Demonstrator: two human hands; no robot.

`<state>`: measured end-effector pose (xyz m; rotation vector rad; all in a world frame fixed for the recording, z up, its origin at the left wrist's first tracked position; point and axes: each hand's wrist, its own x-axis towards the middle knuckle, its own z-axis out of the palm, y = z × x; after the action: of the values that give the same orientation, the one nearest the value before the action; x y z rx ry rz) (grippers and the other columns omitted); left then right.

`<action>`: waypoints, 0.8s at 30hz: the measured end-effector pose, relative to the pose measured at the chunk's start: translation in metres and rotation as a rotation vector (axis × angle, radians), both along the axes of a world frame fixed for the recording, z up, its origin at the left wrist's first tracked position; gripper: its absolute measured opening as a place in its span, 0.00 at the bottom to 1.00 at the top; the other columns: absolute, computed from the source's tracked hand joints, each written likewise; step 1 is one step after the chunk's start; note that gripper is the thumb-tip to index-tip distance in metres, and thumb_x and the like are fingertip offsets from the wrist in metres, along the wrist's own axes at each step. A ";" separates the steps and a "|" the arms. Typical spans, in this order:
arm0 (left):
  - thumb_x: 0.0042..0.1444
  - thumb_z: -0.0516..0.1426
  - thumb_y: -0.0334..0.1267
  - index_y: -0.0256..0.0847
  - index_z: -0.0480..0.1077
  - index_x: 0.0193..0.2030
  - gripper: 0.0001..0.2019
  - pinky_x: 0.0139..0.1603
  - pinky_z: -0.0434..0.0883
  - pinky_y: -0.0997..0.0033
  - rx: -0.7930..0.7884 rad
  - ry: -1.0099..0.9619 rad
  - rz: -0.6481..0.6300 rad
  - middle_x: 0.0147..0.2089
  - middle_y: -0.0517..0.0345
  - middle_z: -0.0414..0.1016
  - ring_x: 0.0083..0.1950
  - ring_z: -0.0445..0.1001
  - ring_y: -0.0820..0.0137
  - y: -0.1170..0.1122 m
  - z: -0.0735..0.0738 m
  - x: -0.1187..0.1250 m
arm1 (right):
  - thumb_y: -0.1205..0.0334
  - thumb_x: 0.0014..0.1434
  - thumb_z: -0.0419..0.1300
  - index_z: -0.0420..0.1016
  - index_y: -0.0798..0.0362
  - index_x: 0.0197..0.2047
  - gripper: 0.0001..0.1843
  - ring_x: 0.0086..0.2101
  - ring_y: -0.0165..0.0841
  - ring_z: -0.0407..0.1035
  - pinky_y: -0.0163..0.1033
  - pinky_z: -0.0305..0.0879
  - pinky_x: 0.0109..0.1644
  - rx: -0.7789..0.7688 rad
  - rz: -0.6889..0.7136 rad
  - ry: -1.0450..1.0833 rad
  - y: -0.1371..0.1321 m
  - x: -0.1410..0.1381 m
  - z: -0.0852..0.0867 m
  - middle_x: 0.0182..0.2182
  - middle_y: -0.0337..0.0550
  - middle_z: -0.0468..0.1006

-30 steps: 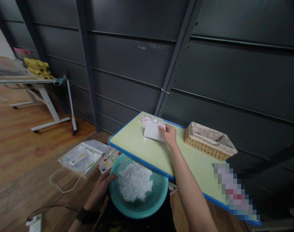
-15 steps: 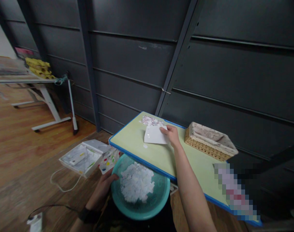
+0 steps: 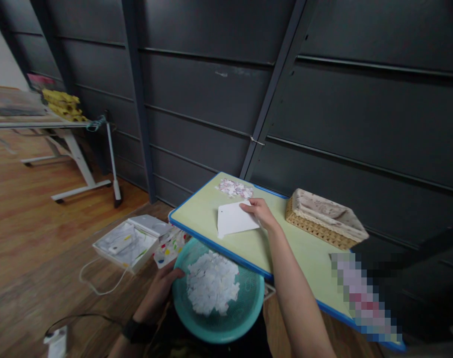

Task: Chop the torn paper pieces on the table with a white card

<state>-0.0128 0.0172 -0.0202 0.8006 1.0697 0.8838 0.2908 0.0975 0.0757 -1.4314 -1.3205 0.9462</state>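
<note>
Card [image 3: 233, 219], pinched in the closed grip of the right hand [image 3: 261, 214], had shifted nearer over the bench [image 3: 191, 211], bringing a scrap [image 3: 221, 235] closer to the teal basin [image 3: 246, 303], which the left hand [image 3: 167, 278] clasped.

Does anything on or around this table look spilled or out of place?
Possibly: a loose heap of scraps lies on the tabletop, outside the teal basin that holds a larger pile. An open white box also sits on the floor.
</note>
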 end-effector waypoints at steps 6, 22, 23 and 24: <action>0.42 0.60 0.35 0.39 0.72 0.55 0.28 0.35 0.75 0.64 -0.060 0.023 0.004 0.38 0.52 0.85 0.39 0.81 0.56 -0.004 0.004 0.001 | 0.48 0.36 0.69 0.72 0.57 0.25 0.21 0.18 0.27 0.63 0.32 0.53 0.21 -0.069 0.132 0.131 -0.004 -0.011 0.004 0.18 0.38 0.72; 0.44 0.58 0.33 0.39 0.68 0.59 0.31 0.27 0.73 0.67 -0.046 0.009 -0.033 0.39 0.52 0.85 0.32 0.80 0.60 -0.005 0.006 0.002 | 0.48 0.34 0.69 0.71 0.57 0.24 0.21 0.18 0.27 0.62 0.32 0.52 0.21 -0.016 -0.061 0.134 0.005 0.005 -0.005 0.18 0.37 0.72; 0.44 0.58 0.33 0.39 0.68 0.59 0.30 0.29 0.73 0.67 -0.045 0.006 -0.031 0.39 0.52 0.85 0.33 0.81 0.60 -0.006 0.007 0.002 | 0.48 0.34 0.69 0.71 0.57 0.24 0.22 0.18 0.27 0.62 0.32 0.52 0.21 -0.018 -0.062 0.119 0.006 0.005 -0.005 0.18 0.37 0.71; 0.44 0.58 0.32 0.38 0.68 0.58 0.30 0.29 0.74 0.67 -0.043 0.002 -0.027 0.39 0.52 0.85 0.33 0.81 0.60 -0.006 0.008 0.002 | 0.48 0.34 0.69 0.71 0.57 0.24 0.22 0.18 0.27 0.61 0.32 0.51 0.21 -0.022 -0.055 0.100 0.006 0.005 -0.005 0.17 0.37 0.71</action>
<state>-0.0107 0.0112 -0.0126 0.7787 1.0737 0.8353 0.2954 0.1034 0.0706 -1.4119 -1.1950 0.9851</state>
